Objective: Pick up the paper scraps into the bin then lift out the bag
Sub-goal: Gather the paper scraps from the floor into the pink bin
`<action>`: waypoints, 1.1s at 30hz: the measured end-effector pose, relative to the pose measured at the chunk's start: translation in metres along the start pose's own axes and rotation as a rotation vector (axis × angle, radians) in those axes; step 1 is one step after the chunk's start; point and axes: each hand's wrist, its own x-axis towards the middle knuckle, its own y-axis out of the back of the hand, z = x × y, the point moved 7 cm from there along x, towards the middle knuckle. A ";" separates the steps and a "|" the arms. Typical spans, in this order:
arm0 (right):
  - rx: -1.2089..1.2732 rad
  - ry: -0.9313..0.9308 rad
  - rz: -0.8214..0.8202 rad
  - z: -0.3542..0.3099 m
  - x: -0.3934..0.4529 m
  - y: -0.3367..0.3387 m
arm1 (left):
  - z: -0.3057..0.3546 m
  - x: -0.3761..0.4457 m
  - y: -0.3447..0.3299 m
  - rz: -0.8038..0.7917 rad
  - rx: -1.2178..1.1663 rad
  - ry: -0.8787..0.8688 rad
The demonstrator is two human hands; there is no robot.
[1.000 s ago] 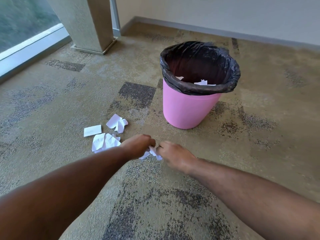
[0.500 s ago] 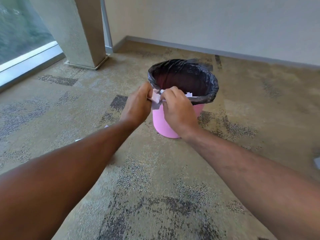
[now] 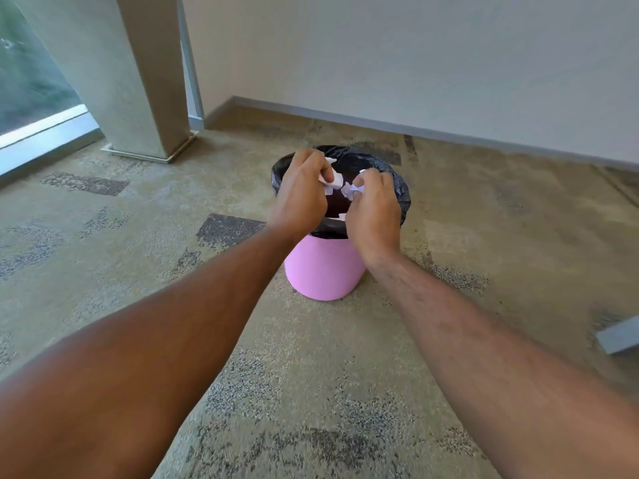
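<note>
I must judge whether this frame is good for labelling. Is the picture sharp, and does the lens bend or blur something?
Head view: soft daylight, no hard shadows or glare; the left hand, right hand and paper scraps over the pink bin are slightly motion-blurred; the pillar leans from wide-angle distortion; the forearms loom large at the lower edge.

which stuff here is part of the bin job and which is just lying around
Part of the job:
- pink bin
- black bag lining it
- paper scraps, pinched over the bin opening
- left hand and right hand, each holding scraps

Just lying about:
- grey flat object on the carpet at the right edge
- column base
</note>
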 end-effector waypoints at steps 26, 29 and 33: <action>-0.050 0.331 -0.147 -0.058 -0.039 -0.034 | -0.049 -0.026 0.062 -0.107 -0.083 0.098; -0.037 0.389 -0.145 -0.085 -0.053 -0.041 | -0.070 -0.048 0.095 -0.127 0.032 0.164; -0.060 0.449 -0.226 -0.115 -0.077 -0.067 | -0.104 -0.084 0.135 -0.195 0.207 0.286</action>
